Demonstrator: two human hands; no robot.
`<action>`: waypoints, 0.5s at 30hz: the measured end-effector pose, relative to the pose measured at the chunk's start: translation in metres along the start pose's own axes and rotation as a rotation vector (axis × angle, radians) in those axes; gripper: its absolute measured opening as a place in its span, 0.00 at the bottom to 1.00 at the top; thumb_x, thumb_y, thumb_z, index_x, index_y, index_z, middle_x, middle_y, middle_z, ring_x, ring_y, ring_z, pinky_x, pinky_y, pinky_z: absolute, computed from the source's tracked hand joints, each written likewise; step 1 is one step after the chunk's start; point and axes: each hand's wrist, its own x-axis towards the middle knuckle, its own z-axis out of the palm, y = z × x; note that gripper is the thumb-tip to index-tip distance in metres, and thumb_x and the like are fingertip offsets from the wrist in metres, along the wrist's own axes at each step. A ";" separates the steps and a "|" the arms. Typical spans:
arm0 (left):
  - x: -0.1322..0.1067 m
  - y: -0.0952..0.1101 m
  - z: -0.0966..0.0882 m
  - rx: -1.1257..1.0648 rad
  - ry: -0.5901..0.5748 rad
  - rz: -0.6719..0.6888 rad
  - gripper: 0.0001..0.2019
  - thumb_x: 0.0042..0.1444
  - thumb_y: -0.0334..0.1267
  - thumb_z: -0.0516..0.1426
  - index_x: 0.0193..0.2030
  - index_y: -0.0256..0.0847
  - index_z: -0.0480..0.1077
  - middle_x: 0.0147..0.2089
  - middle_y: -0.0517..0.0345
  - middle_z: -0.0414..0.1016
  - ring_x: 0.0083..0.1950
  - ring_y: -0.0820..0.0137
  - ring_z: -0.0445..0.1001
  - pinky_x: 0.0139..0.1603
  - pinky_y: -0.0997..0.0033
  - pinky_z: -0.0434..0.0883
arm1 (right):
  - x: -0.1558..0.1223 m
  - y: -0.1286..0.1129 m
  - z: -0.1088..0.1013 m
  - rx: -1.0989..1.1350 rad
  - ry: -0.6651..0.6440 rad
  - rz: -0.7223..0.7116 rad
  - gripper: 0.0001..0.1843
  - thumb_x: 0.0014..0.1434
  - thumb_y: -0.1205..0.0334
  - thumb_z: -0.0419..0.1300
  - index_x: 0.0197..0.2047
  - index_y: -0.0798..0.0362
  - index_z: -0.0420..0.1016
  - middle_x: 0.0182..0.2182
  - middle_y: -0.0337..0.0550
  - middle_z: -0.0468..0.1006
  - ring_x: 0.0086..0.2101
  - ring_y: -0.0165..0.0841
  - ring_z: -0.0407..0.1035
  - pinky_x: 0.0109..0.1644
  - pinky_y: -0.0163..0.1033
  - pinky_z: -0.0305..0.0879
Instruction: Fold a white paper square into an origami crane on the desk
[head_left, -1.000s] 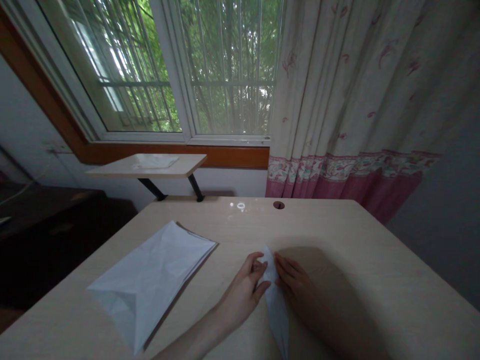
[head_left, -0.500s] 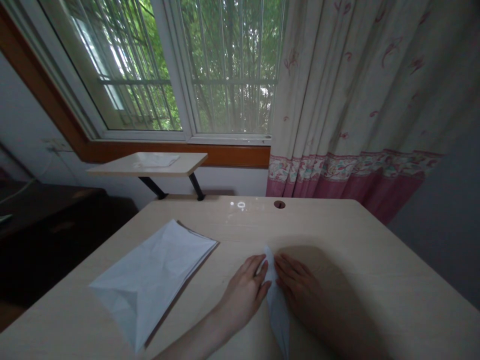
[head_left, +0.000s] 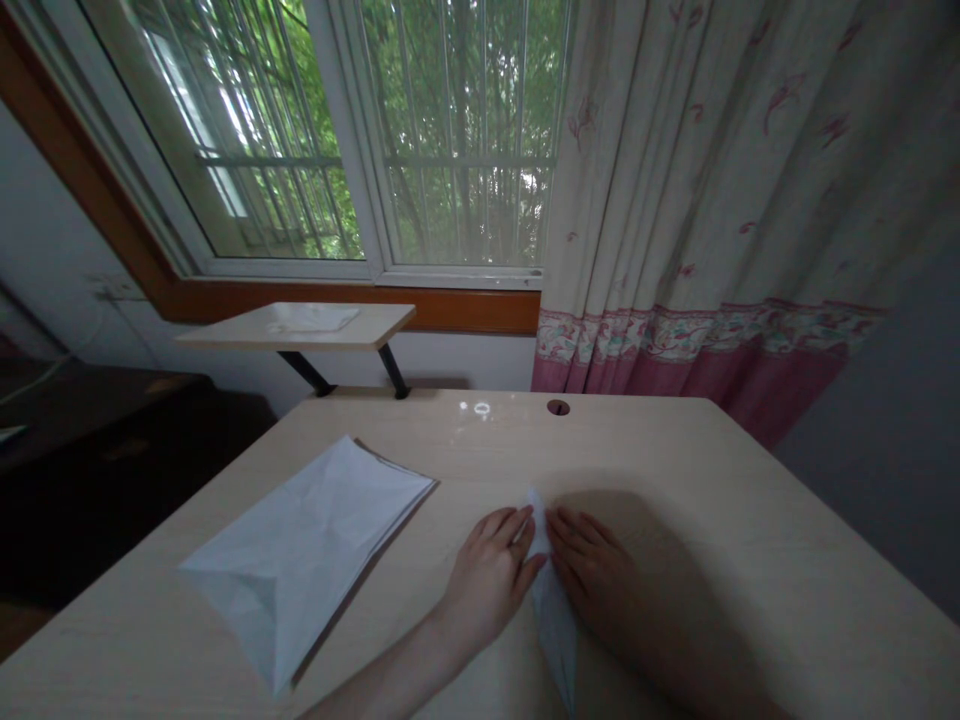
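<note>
A narrow strip of folded white paper (head_left: 553,622) lies lengthwise on the desk, its pointed tip facing away from me. My left hand (head_left: 495,565) is at its left side, with bent fingers and thumb closed on the upper part of the paper. From the other side, my right hand (head_left: 592,565) presses its fingertips together against the right edge, opposite my left. The hands are close, with the paper between them. Exactly how the right fingertips grip the edge is hard to see in the shade.
A stack of creased white paper sheets (head_left: 315,550) lies on the left of the desk (head_left: 637,435). Behind it stands a raised small shelf (head_left: 217,335) with a white sheet (head_left: 315,318) on it. A round cable hole (head_left: 559,408) sits near the back edge, below the curtain (head_left: 697,345).
Both hands stay at the folded paper, and any shift in them is very slight. The paper stack has not moved.
</note>
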 end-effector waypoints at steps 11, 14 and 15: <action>0.005 -0.005 0.002 -0.121 -0.011 -0.098 0.15 0.53 0.45 0.64 0.47 0.46 0.75 0.57 0.56 0.72 0.55 0.57 0.67 0.55 0.52 0.66 | 0.002 0.006 -0.007 0.075 -0.065 0.016 0.25 0.61 0.70 0.50 0.61 0.49 0.63 0.60 0.44 0.64 0.61 0.38 0.56 0.64 0.57 0.50; 0.005 -0.007 0.004 -0.113 -0.004 -0.112 0.15 0.52 0.47 0.64 0.47 0.49 0.76 0.57 0.56 0.72 0.55 0.57 0.66 0.56 0.50 0.64 | 0.001 0.005 -0.004 0.060 -0.039 0.026 0.25 0.61 0.71 0.51 0.61 0.50 0.64 0.59 0.45 0.65 0.60 0.39 0.58 0.63 0.57 0.52; 0.005 -0.007 0.004 -0.109 -0.003 -0.116 0.15 0.52 0.47 0.64 0.47 0.49 0.76 0.57 0.56 0.72 0.55 0.57 0.66 0.56 0.50 0.63 | 0.001 0.005 -0.002 0.053 -0.033 0.033 0.26 0.60 0.72 0.51 0.61 0.50 0.64 0.59 0.45 0.66 0.59 0.39 0.59 0.63 0.57 0.53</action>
